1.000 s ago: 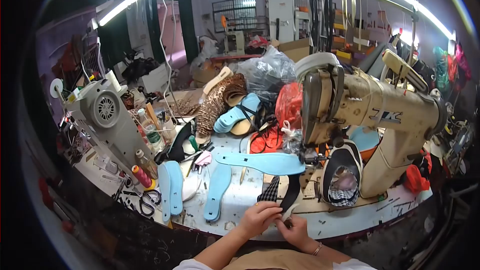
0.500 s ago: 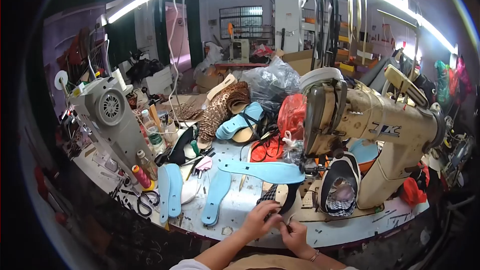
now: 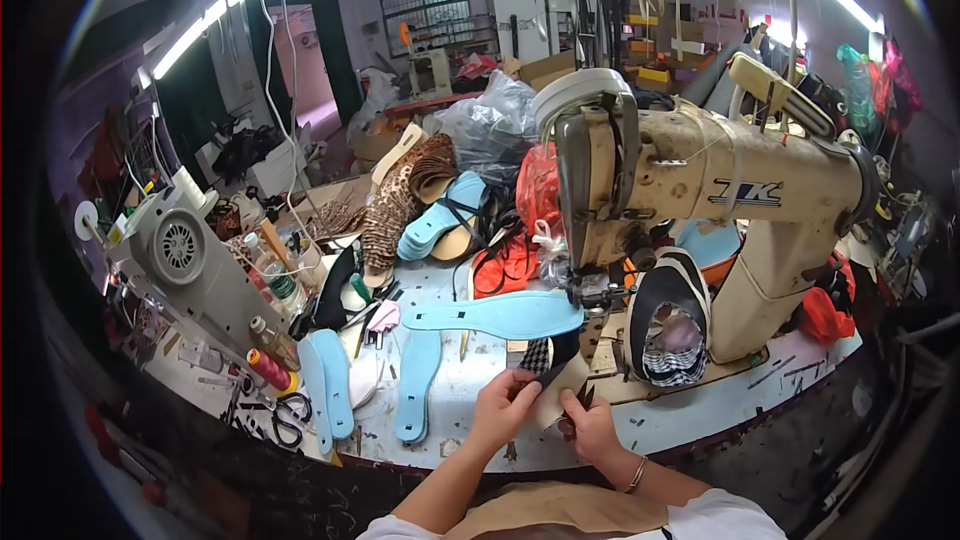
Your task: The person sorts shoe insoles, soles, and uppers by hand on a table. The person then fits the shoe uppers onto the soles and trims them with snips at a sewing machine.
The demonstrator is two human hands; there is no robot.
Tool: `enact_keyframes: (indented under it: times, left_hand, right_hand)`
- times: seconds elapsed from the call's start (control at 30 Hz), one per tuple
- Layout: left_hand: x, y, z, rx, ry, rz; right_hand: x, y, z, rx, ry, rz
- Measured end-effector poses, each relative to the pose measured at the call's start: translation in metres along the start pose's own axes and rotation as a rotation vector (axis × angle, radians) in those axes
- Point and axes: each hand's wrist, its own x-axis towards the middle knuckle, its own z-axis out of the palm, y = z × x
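Observation:
Both hands are close together at the table's front edge. A beige and black shoe upper piece (image 3: pixel 562 392) spans between them. My left hand (image 3: pixel 505 406) pinches its left side between thumb and fingers. On the right side, my right hand (image 3: pixel 592 426) is closed with its thumb against the beige face. A small dark pointed thing (image 3: pixel 586 396) shows by that thumb, too small to name. Just beyond lies black-and-white checked fabric (image 3: pixel 537 356), partly under a light blue insole (image 3: pixel 495 314) that reaches the sewing machine's (image 3: pixel 710 170) needle area. Another blue insole (image 3: pixel 416 390) points toward me.
Two blue insoles (image 3: pixel 327 385), black-handled scissors (image 3: pixel 292 414) and a red thread spool (image 3: pixel 270 370) lie left. A second machine (image 3: pixel 185 265) stands beyond them. A black shoe (image 3: pixel 672 325) sits under the right machine's arm. Leopard-print material (image 3: pixel 400 210) and bags are piled behind.
My hands have moved slightly apart, and the beige and black piece now shows clearly between them. The head view has turned, shifting the table and machines leftward.

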Motion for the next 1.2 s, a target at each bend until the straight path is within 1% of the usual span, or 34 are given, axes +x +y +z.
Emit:
enact_keyframes:
  times: [0.03, 0.07, 0.1, 0.13, 0.17, 0.2, 0.23, 0.27, 0.3, 0.33, 0.37, 0.4, 0.43, 0.47, 0.5, 0.53, 0.57, 0.6, 0.67, 0.7, 0.73, 0.77, 0.8, 0.83, 0.87, 0.9, 0.93, 1.0, 1.03, 1.07, 1.1, 1.17, 1.2]
  left_hand:
    - [-0.004, 0.01, 0.004, 0.226, 0.012, 0.208]
    - [-0.008, 0.021, 0.007, 0.452, 0.024, 0.413]
    - [-0.009, 0.029, 0.013, 0.533, 0.04, 0.536]
    - [-0.006, 0.032, 0.017, 0.532, 0.034, 0.535]
    - [-0.002, 0.034, 0.022, 0.645, 0.103, 0.674]
    - [0.0, 0.035, 0.024, 0.756, 0.172, 0.813]
    - [0.008, 0.024, 0.019, 0.774, 0.173, 0.869]
    - [0.011, 0.022, 0.019, 0.769, 0.17, 0.875]
    - [0.011, 0.022, 0.018, 0.705, 0.155, 0.817]
    - [0.011, 0.022, 0.017, 0.641, 0.137, 0.759]
    - [0.013, 0.023, 0.016, 0.636, 0.128, 0.766]
    - [0.013, 0.024, 0.013, 0.755, 0.131, 0.827]
    - [0.013, 0.026, 0.01, 0.875, 0.134, 0.889]
    - [0.012, 0.029, 0.005, 1.005, 0.074, 0.88]
    - [0.01, 0.038, 0.001, 1.003, 0.066, 0.878]
    - [0.009, 0.051, -0.001, 1.015, -0.008, 0.95]
    - [0.012, 0.06, -0.004, 1.025, -0.082, 1.018]
    - [0.016, 0.062, -0.008, 0.957, -0.054, 1.101]
    - [0.026, 0.086, -0.005, 1.135, 0.018, 1.208]
    - [0.036, 0.1, 0.002, 1.214, -0.002, 1.221]
    - [0.046, 0.11, 0.005, 1.319, -0.12, 1.227]
    - [0.055, 0.117, 0.007, 1.42, -0.24, 1.231]
    - [0.069, 0.113, 0.005, 1.416, -0.399, 1.204]
    - [0.081, 0.109, -0.001, 1.291, -0.445, 1.112]
    - [0.091, 0.105, -0.006, 1.169, -0.487, 1.014]
    - [0.098, 0.105, -0.007, 0.928, -0.546, 0.867]
    - [0.096, 0.103, -0.007, 0.933, -0.547, 0.854]
    - [0.087, 0.106, -0.003, 1.197, -0.459, 1.146]
    - [0.077, 0.108, -0.001, 1.283, -0.419, 1.169]
    - [0.074, 0.107, -0.001, 1.284, -0.426, 1.167]
    - [0.071, 0.106, -0.001, 1.311, -0.402, 1.218]
    - [0.068, 0.104, 0.0, 1.345, -0.356, 1.285]
    - [0.068, 0.105, 0.001, 1.346, -0.353, 1.28]
  right_hand:
    - [-0.001, -0.004, -0.004, -0.056, -0.066, -0.002]
    - [0.0, -0.009, -0.002, -0.056, -0.062, -0.004]
    - [0.003, -0.018, 0.001, -0.007, -0.027, -0.007]
    - [0.006, -0.025, 0.003, 0.043, 0.01, -0.009]
    - [0.01, -0.029, 0.003, 0.018, -0.039, -0.027]
    - [0.013, -0.026, 0.002, 0.023, -0.03, -0.031]
    - [0.018, -0.022, 0.003, 0.114, -0.038, 0.045]
    - [0.022, -0.021, 0.006, 0.202, -0.05, 0.12]
    - [0.02, -0.023, 0.014, 0.182, 0.037, 0.163]
    - [0.018, -0.021, 0.017, 0.187, 0.045, 0.16]
    - [0.02, -0.021, 0.017, 0.169, 0.037, 0.184]
    - [0.02, -0.021, 0.017, 0.153, 0.03, 0.209]
    - [0.024, -0.019, 0.008, 0.105, 0.013, 0.18]
    - [0.027, -0.018, 0.007, 0.109, 0.016, 0.17]
    - [0.026, -0.018, 0.007, -0.154, 0.165, -0.248]
    - [0.022, -0.024, 0.009, -0.426, 0.306, -0.667]
    - [0.018, -0.037, 0.009, -0.478, 0.255, -0.706]
    - [0.017, -0.051, 0.014, -0.478, 0.258, -0.697]
    - [0.024, -0.073, 0.023, -0.846, 0.111, -0.706]
    - [0.034, -0.072, 0.023, -0.892, 0.1, -0.705]
    - [0.037, -0.068, 0.023, -0.886, 0.102, -0.7]
    - [0.04, -0.063, 0.022, -0.702, 0.108, -0.601]
    - [0.042, -0.059, 0.022, -0.519, 0.111, -0.5]
    - [0.037, -0.06, 0.028, -0.259, 0.085, -0.345]
    - [0.036, -0.058, 0.03, -0.252, 0.083, -0.337]
    - [0.035, -0.056, 0.031, -0.109, 0.042, -0.259]
    - [0.033, -0.052, 0.033, 0.033, 0.003, -0.181]
    - [0.033, -0.049, 0.034, 0.092, -0.025, -0.197]
    - [0.032, -0.047, 0.034, 0.046, -0.013, -0.239]
    - [0.032, -0.045, 0.034, -0.002, -0.001, -0.283]
    - [0.032, -0.041, 0.033, -0.001, 0.002, -0.281]
    - [0.032, -0.032, 0.031, -0.171, 0.029, -0.436]
    - [0.031, -0.032, 0.031, -0.172, 0.027, -0.431]
